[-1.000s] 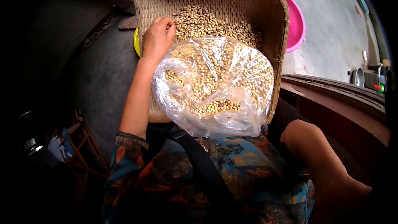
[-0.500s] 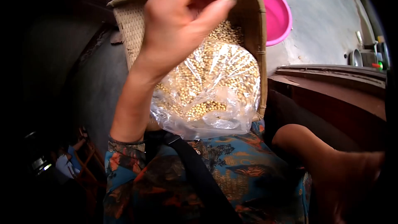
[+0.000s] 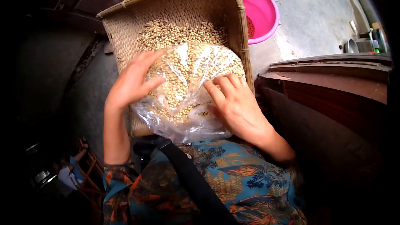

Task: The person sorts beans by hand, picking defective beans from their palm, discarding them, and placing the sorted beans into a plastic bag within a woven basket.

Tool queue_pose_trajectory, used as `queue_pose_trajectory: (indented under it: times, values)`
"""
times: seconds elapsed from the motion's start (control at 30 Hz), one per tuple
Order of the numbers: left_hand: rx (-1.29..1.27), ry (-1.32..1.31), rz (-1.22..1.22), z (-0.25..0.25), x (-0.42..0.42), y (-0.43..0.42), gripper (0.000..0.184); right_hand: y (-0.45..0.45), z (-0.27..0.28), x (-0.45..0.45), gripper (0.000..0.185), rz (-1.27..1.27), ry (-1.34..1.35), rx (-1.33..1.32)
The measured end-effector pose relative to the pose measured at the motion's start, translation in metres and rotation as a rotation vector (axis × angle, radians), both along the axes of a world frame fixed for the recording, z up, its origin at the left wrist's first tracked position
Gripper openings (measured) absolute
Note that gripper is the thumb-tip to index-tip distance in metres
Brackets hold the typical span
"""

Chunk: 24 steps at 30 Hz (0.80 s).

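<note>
A clear plastic bag [image 3: 183, 89] full of pale tan, bean-like seeds lies in a woven bamboo basket [image 3: 118, 29] close to my body. More loose seeds [image 3: 166, 33] are spread over the basket's floor beyond the bag. My left hand [image 3: 135, 77] is at the bag's left side, its thumb apart from the outstretched fingers and nothing gripped. On the bag's right side rests my right hand [image 3: 237, 106], fingers slightly bent and spread over the plastic. Its thumb is mostly hidden.
Past the basket's right rim a pink basin [image 3: 266, 12] stands on the grey floor, with small red bits [image 3: 250, 27] inside. A wooden ledge [image 3: 329, 73] runs along the right. Metal pans [image 3: 352, 46] sit farther right, and a wooden chair [image 3: 89, 171] is at lower left.
My left hand has come down from above the basket onto the bag, its pinched fingers now apart. My right hand has moved in from the lower right to the bag. The view has shifted slightly.
</note>
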State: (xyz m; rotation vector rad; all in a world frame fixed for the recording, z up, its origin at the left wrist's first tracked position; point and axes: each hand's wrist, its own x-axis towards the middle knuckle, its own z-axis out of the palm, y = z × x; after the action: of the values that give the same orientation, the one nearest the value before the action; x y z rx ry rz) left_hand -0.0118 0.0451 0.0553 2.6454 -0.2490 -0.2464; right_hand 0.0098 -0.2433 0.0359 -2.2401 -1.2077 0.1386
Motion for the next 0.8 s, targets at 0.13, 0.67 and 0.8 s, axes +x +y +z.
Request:
queue_pose_trajectory:
  times: [0.13,0.67,0.8]
  values:
    - [-0.195,-0.015,0.083,-0.002,0.007,-0.016,0.036,0.005,-0.016,-0.002,0.016,0.078,-0.04,-0.131]
    - [0.009,-0.25,-0.043,-0.086,0.128,-0.09,0.013,0.0,-0.032,-0.005,0.013,0.146,0.318,0.122]
    - [0.033,-0.23,-0.036,-0.088,0.127,-0.092,0.012,-0.001,-0.029,-0.003,0.013,0.158,0.355,0.134]
